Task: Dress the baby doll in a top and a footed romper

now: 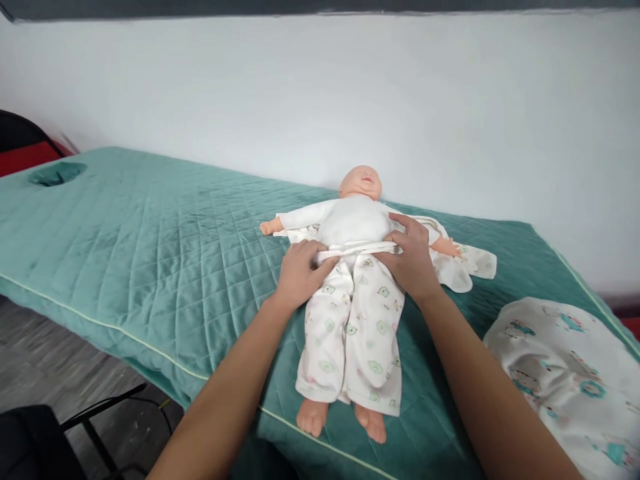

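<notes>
A baby doll [354, 220] lies on its back on a teal quilted massage bed [150, 253], head toward the wall. It wears a white top and white printed trousers [350, 333]. My left hand [299, 272] is closed on the left side of the trousers' waistband [356, 251]. At the doll's other hip, my right hand [411, 257] pinches the right side of the same waistband. An open printed garment [465, 263] is spread under the doll's shoulders and arm.
A folded printed cloth [570, 380] lies on the bed at the lower right. The bed has a face hole [56, 173] at its far left end. A white wall runs behind. A dark chair [35, 440] stands on the floor at lower left.
</notes>
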Demonstrator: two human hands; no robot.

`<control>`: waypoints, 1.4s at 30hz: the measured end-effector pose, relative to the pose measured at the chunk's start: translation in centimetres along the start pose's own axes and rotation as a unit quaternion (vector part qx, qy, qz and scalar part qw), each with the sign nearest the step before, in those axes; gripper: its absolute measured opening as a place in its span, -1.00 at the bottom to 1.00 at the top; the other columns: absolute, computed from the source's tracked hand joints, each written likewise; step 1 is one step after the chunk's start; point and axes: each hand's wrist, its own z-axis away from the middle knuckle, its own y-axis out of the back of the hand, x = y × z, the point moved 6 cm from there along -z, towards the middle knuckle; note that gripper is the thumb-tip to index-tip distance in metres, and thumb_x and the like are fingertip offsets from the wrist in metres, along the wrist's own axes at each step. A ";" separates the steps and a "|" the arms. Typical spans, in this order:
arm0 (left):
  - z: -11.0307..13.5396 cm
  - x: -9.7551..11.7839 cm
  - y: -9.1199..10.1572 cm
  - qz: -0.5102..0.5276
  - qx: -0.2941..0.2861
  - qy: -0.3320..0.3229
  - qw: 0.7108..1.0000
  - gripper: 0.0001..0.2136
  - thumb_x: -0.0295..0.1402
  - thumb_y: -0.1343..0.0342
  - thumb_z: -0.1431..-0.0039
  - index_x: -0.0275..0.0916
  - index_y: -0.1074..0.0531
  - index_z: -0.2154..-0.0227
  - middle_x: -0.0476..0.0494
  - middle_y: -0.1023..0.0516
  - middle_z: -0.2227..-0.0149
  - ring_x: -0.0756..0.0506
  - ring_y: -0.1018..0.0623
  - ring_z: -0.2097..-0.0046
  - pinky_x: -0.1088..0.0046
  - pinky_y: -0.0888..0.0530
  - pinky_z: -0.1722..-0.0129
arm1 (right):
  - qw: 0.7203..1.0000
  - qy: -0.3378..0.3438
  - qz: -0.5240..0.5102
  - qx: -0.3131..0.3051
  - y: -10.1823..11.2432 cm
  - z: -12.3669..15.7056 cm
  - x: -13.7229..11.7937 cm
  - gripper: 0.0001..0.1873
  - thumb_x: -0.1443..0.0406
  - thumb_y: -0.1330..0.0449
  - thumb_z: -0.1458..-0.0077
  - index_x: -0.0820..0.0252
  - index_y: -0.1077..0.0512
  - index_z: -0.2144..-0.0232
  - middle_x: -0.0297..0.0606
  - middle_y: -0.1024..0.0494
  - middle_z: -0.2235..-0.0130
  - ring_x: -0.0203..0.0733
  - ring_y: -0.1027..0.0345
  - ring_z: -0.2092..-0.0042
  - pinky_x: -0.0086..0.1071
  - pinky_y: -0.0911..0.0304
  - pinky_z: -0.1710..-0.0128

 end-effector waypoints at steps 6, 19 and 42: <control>0.6 0.0 -0.2 0.008 0.023 -0.016 1.000 -0.89 -0.26 -0.17 -0.26 -0.17 -0.43 0.29 -0.07 -0.58 0.27 -0.12 -0.52 0.17 0.29 -0.39 0.08 | 0.999 -0.013 0.024 0.021 0.4 1.3 -0.5 -0.84 0.22 -0.30 -0.01 0.11 -0.39 0.46 -0.13 -0.32 -0.26 0.23 -0.07 -0.28 0.13 -0.02 -0.28; 1.1 0.2 -0.4 -0.039 0.023 -0.040 0.998 -0.92 -0.29 -0.11 -0.32 -0.17 -0.43 0.24 -0.10 -0.54 0.23 -0.13 -0.49 0.12 0.36 -0.38 0.18 | 1.000 0.007 -0.001 0.027 2.3 7.3 -3.5 -0.82 0.20 -0.23 -0.18 0.11 -0.37 0.44 -0.15 -0.37 0.09 0.04 -0.21 0.00 -0.03 -0.14 -0.07; -5.0 1.5 -3.3 0.118 0.059 -0.010 0.991 -0.92 -0.34 -0.20 -0.22 -0.18 -0.41 0.32 -0.05 -0.50 0.31 -0.09 -0.47 0.25 0.36 -0.40 0.17 | 0.990 -0.137 -0.008 0.042 1.5 3.4 0.8 -0.63 0.17 -0.17 -0.14 0.05 -0.08 0.57 -0.34 -0.28 0.43 -0.08 -0.14 0.24 -0.21 -0.07 0.18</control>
